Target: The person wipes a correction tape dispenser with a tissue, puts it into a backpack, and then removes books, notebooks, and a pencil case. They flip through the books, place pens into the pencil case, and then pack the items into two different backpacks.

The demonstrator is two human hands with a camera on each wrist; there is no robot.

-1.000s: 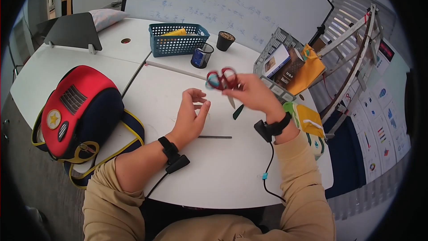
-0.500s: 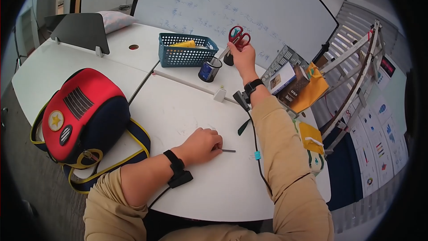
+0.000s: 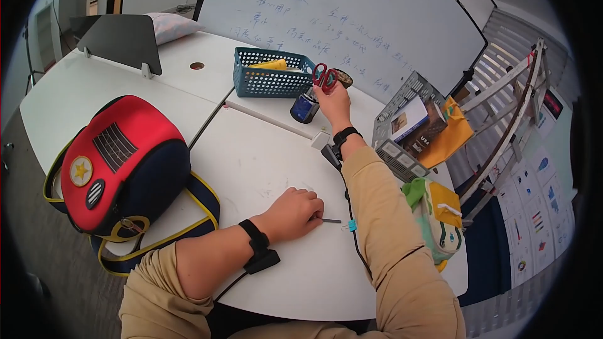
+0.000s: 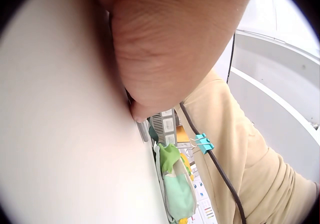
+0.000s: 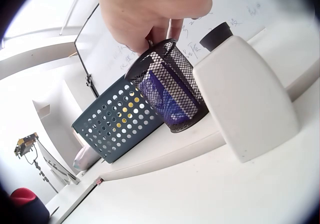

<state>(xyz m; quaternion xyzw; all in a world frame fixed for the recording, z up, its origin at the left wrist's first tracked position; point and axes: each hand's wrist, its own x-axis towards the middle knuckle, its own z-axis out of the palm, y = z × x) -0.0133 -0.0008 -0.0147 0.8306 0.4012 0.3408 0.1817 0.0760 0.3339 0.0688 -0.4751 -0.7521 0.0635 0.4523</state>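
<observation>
My right hand (image 3: 336, 105) holds a pair of scissors (image 3: 325, 78) by the red handles, which point up, directly over the black mesh pen cup (image 3: 304, 109). In the right wrist view, the fingertips are at the rim of the pen cup (image 5: 172, 91), which has something blue inside; the scissors are hidden there. My left hand (image 3: 290, 215) rests low on the white table with its fingers curled over a thin grey stick (image 3: 331, 221). Only the end of the stick (image 4: 143, 132) shows past the fingers in the left wrist view.
A teal basket (image 3: 271, 83) with a yellow item stands left of the pen cup. In front is a white block (image 5: 245, 99). A red-and-navy bag (image 3: 125, 166) lies on the left. At right are a grey file rack (image 3: 402, 162) with books and a green-yellow pouch (image 3: 440, 220).
My right hand has carried the scissors from mid-table to the pen cup and lowered them over it. My left hand has moved down from the air onto the grey stick.
</observation>
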